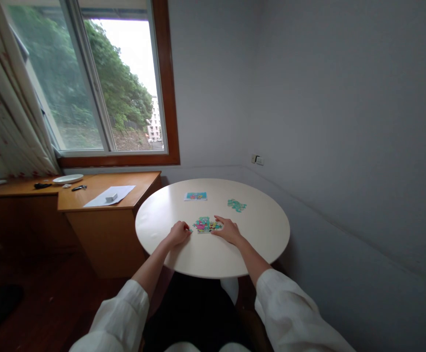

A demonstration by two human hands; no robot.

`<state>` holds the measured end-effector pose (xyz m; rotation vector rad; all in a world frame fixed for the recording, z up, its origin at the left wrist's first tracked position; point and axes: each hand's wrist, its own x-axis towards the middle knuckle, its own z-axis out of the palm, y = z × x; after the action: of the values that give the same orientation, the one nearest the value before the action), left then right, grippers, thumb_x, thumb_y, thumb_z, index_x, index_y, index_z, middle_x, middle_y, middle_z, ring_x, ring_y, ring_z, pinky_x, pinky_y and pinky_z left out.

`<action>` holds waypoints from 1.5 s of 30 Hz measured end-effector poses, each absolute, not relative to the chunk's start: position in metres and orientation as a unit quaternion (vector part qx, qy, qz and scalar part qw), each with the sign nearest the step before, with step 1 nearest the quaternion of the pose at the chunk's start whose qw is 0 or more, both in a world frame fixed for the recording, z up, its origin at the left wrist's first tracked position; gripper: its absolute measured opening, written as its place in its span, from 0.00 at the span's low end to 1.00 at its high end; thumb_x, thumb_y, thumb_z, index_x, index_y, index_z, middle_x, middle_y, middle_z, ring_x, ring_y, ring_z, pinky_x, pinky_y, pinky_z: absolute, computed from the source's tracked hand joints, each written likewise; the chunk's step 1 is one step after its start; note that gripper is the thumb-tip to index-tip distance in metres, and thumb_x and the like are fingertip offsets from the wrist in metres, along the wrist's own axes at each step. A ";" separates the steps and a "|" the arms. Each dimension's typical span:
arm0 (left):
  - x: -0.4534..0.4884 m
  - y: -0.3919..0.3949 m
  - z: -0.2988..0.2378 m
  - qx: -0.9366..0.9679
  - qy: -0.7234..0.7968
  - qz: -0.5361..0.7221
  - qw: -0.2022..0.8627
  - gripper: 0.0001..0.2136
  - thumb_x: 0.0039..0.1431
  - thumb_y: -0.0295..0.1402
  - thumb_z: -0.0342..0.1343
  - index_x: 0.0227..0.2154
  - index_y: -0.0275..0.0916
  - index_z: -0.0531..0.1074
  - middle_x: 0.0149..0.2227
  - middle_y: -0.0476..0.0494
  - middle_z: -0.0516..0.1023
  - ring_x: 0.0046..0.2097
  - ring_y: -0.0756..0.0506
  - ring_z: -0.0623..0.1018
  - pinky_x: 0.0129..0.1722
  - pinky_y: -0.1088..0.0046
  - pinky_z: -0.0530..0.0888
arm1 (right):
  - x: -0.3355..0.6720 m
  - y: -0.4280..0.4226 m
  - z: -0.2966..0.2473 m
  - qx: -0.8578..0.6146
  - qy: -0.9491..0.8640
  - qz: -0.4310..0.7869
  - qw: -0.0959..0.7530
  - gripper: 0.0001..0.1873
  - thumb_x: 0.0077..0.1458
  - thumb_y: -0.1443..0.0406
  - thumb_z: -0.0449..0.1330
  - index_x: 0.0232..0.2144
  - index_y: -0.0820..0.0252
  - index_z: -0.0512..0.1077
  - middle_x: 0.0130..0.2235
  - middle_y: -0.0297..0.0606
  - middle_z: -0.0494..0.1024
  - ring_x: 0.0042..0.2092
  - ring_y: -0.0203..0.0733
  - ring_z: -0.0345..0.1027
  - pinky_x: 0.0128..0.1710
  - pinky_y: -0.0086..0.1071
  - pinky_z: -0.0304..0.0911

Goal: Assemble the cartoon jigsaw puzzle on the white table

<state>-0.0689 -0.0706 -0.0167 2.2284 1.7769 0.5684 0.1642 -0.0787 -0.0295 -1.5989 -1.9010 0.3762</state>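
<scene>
Puzzle [205, 225]: partly built, colourful, flat on the round white table [260, 244]. It sits a bit nearer the person than the table's middle, between the two hands

Left hand [179, 233]: knuckles up, fingers curled under, resting on the tabletop right at the puzzle's left edge. A small teal bit shows at the fingertips, too small to say if it's a separate piece or if the fingers pinch it. Grip: cannot tell

Right hand [229, 229]: palm down, fingers stretched out and slightly spread, nothing held. Fingertips touch the puzzle's right edge

Both forearms are bare; the white sleeves [293, 313] end near the elbows

Further back on the table:
- heap of loose pieces [236, 205], greenish, right of centre, well apart from the puzzle and the right hand
- picture card [195, 196], blue, flat, near the far edge, left of the heap and apart from it

Left of the table: wooden desk [102, 230] under the window [88, 83], close beside the table's rim. On it:
- sheet of paper [124, 189] with a small white block [111, 197] on top
- white plate [68, 179] further left
- small dark items [42, 185] by the plate, too small to identify

Wall socket [257, 159] on the grey wall behind the table
</scene>
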 end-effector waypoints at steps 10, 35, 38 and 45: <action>-0.066 -0.070 -0.026 0.752 0.606 0.252 0.065 0.11 0.56 0.32 0.45 0.33 0.34 0.72 0.34 0.40 0.75 0.35 0.47 0.73 0.36 0.73 0.66 | 0.167 -0.083 -0.032 -0.581 -0.715 0.152 0.357 0.37 0.35 0.58 0.66 0.51 0.49 0.62 0.44 0.32 0.74 0.48 0.42 0.65 0.49 0.37 0.54; -0.021 -0.058 0.001 0.764 0.517 0.382 0.063 0.09 0.58 0.29 0.44 0.30 0.37 0.70 0.26 0.46 0.76 0.28 0.50 0.74 0.28 0.76 0.66 | 0.131 -0.058 -0.007 -0.564 -0.535 0.414 0.473 0.18 0.52 0.58 0.49 0.22 0.64 0.70 0.20 0.36 0.71 0.21 0.32 0.62 0.24 0.27 0.57; -0.014 -0.054 -0.001 0.811 0.480 0.334 -0.029 0.08 0.57 0.27 0.45 0.30 0.37 0.70 0.26 0.45 0.76 0.28 0.48 0.74 0.29 0.75 0.66 | 0.120 -0.048 0.000 -0.526 -0.483 0.514 0.475 0.20 0.51 0.54 0.51 0.22 0.65 0.69 0.18 0.35 0.70 0.18 0.30 0.58 0.19 0.24 0.52; -0.006 -0.044 -0.002 0.859 0.412 0.292 -0.085 0.08 0.58 0.28 0.44 0.33 0.37 0.69 0.28 0.43 0.75 0.31 0.46 0.74 0.33 0.71 0.69 | 0.124 -0.034 -0.006 -0.450 -0.486 0.546 0.512 0.16 0.37 0.55 0.61 0.19 0.65 0.69 0.15 0.28 0.66 0.19 0.28 0.56 0.18 0.23 0.49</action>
<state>-0.0062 -0.0437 -0.0015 2.8539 1.3707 0.9707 0.1240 -0.0337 -0.0058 -1.0828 -1.1694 1.3139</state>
